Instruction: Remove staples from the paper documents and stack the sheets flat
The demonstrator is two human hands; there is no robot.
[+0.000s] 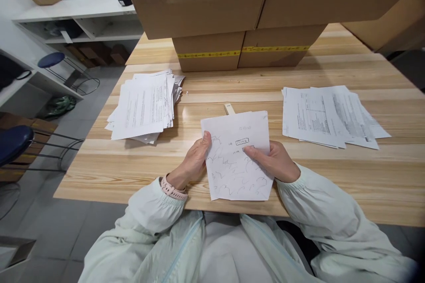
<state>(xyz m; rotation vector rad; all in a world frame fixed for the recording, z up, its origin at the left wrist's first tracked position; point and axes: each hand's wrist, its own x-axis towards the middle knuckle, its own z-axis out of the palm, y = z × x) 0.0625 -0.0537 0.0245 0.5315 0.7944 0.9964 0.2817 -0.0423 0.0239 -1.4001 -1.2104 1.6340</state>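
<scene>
Head view: both hands were closed on the held paper, one at each side edge. The left hand [194, 157] pinched the paper [232, 170], its thumb on the front face near the upper left edge and its fingers hidden behind. The right hand [280, 161] gripped the opposite edge, thumb laid further in, across a small boxed print. The two-sided hold probably kept the paper flat and its marked face readable; whether it was a single sheet could not be told.

The paper was tilted over the near edge of the table [239, 93], centred before the body. A small cream object [229, 108] projected beyond its far edge, mostly covered, identity unclear.

Further out, a thick left pile [142, 101] and a thinner, fanned right pile [312, 115] lay well apart, within reach of either arm; the spacing presumably kept them from mixing. Cardboard boxes [206, 2] stood stacked at the back, likely to leave the near surface for the papers.
</scene>
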